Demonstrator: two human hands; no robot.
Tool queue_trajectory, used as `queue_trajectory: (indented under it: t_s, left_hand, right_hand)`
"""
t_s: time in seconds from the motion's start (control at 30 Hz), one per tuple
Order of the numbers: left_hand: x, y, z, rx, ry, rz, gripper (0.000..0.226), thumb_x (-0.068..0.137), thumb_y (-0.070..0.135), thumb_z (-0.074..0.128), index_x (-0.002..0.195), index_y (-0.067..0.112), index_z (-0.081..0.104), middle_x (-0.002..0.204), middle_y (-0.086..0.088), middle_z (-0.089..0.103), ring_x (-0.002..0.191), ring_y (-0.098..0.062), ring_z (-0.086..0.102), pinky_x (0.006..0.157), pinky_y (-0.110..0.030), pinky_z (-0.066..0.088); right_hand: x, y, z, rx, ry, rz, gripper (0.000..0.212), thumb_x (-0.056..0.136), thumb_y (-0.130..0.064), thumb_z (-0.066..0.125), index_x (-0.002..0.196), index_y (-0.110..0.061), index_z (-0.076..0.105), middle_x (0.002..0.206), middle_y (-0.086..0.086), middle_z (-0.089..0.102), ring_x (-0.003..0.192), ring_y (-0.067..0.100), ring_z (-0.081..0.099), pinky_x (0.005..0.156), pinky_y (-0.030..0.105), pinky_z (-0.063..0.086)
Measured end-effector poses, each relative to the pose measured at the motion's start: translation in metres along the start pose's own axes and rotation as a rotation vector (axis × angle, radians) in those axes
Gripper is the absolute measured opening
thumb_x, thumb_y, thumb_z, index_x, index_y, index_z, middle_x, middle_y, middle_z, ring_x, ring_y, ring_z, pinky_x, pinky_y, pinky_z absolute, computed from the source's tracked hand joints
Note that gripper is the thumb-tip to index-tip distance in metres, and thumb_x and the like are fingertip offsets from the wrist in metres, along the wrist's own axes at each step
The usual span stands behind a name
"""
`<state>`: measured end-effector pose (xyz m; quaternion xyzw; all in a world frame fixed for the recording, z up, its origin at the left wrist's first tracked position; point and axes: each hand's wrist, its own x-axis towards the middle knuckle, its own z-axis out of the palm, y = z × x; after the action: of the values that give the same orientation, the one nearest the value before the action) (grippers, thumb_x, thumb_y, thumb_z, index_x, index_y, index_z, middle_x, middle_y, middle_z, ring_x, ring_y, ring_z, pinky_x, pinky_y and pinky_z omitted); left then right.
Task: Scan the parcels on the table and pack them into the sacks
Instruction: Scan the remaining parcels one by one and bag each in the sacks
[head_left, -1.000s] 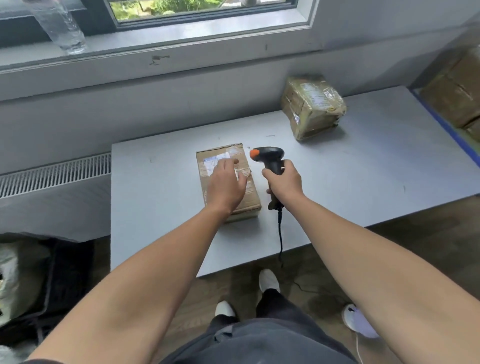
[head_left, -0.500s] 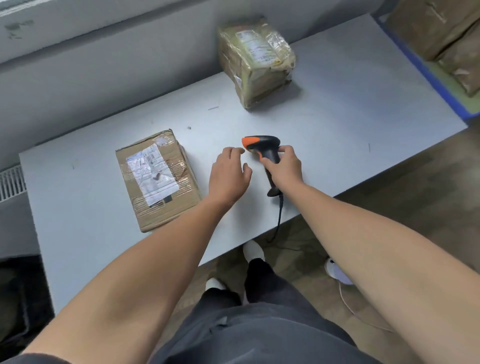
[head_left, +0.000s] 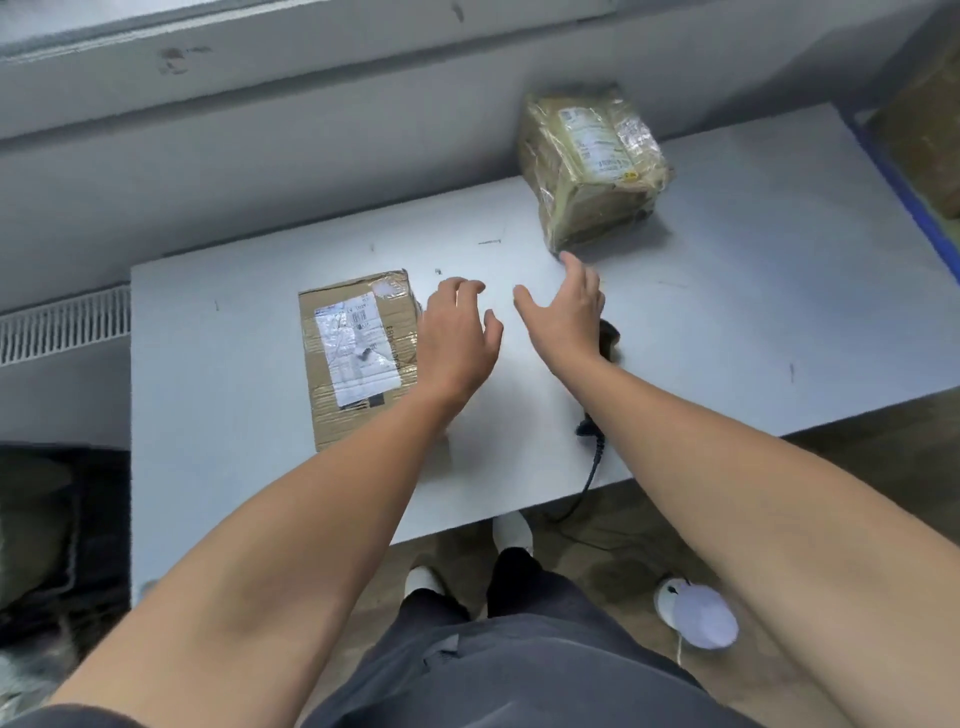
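A flat cardboard parcel (head_left: 358, 358) with a white label lies on the grey table (head_left: 753, 332) at the left. A taller parcel wrapped in clear tape (head_left: 592, 166) stands at the back of the table. My left hand (head_left: 457, 338) hovers open just right of the flat parcel, fingers loosely bent. My right hand (head_left: 566, 312) is open and stretched towards the wrapped parcel, its fingertips close to the parcel's near corner. The black scanner (head_left: 608, 338) lies on the table under my right wrist, mostly hidden; its cable (head_left: 587, 473) hangs over the front edge.
A dark sack (head_left: 47, 525) sits on the floor at the left. More brown parcels (head_left: 930, 119) lie on a blue-edged surface at the far right. A wall and radiator (head_left: 62, 325) run behind the table. My legs and a white round object (head_left: 698, 616) are below.
My right hand has let go of the scanner, which now lies on the table, and has reached forward towards the wrapped parcel. My left hand left the flat parcel and hovers beside it.
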<state>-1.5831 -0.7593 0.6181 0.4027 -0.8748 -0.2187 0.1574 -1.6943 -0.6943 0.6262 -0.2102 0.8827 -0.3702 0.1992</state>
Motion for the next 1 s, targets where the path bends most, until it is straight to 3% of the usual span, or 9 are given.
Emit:
queue_trajectory:
  t_s: [0.17,0.37,0.5,0.6,0.73,1.0]
  left_hand:
    - [-0.012,-0.043,-0.039,0.074,0.107,-0.228,0.041,0.092,0.023,0.05,0.131,0.009,0.053,0.137,-0.011,0.049,0.12,-0.032,0.048,0.096,-0.045,0.042]
    - [-0.048,-0.099,-0.067,0.114,0.125,-0.526,0.057,0.097,0.034,0.049,0.146,0.012,0.034,0.153,-0.012,0.03,0.138,-0.032,0.032,0.107,-0.045,0.032]
    - [-0.059,-0.112,-0.065,-0.072,0.028,-0.65,0.062,0.101,0.038,0.042,0.152,0.01,0.019,0.152,-0.013,0.03,0.128,-0.037,0.045,0.102,-0.047,0.039]
    - [-0.069,-0.119,-0.059,-0.234,-0.024,-0.668,0.059,0.101,0.04,0.038,0.151,0.013,0.019,0.146,-0.013,0.043,0.123,-0.036,0.05,0.099,-0.045,0.042]
    - [-0.086,-0.13,-0.071,-0.285,0.026,-0.673,0.052,0.101,0.039,0.039,0.143,0.012,0.029,0.135,-0.013,0.054,0.116,-0.037,0.054,0.093,-0.043,0.044]
    - [-0.179,-0.204,-0.165,-0.254,0.186,-0.764,0.044,0.101,0.039,0.04,0.135,0.011,0.036,0.129,-0.01,0.058,0.11,-0.033,0.057,0.086,-0.038,0.044]
  right_hand:
    - [-0.022,-0.038,0.048,0.04,-0.252,-0.117,0.075,0.088,-0.045,0.065,0.15,-0.015,0.034,0.152,0.006,0.037,0.137,0.029,0.035,0.113,0.039,0.031]
    - [-0.049,-0.05,0.096,-0.026,-0.483,-0.056,0.086,0.086,-0.054,0.064,0.153,-0.013,0.028,0.154,0.01,0.035,0.142,0.03,0.031,0.117,0.041,0.027]
    - [-0.056,-0.042,0.108,0.056,-0.531,0.042,0.088,0.062,-0.074,0.054,0.137,-0.03,0.049,0.133,0.004,0.058,0.125,0.03,0.053,0.109,0.045,0.041]
    - [-0.061,-0.038,0.111,0.149,-0.53,0.015,0.066,0.07,-0.065,0.058,0.131,-0.042,0.051,0.125,-0.006,0.063,0.118,0.022,0.059,0.105,0.044,0.045]
    - [-0.087,-0.054,0.113,0.239,-0.548,-0.036,0.05,0.087,-0.035,0.064,0.135,-0.032,0.052,0.119,-0.011,0.067,0.11,0.013,0.064,0.1,0.035,0.049]
    - [-0.198,-0.119,0.182,0.241,-0.715,-0.162,0.057,0.079,-0.041,0.064,0.134,-0.039,0.052,0.115,-0.016,0.069,0.104,0.009,0.067,0.1,0.042,0.052]
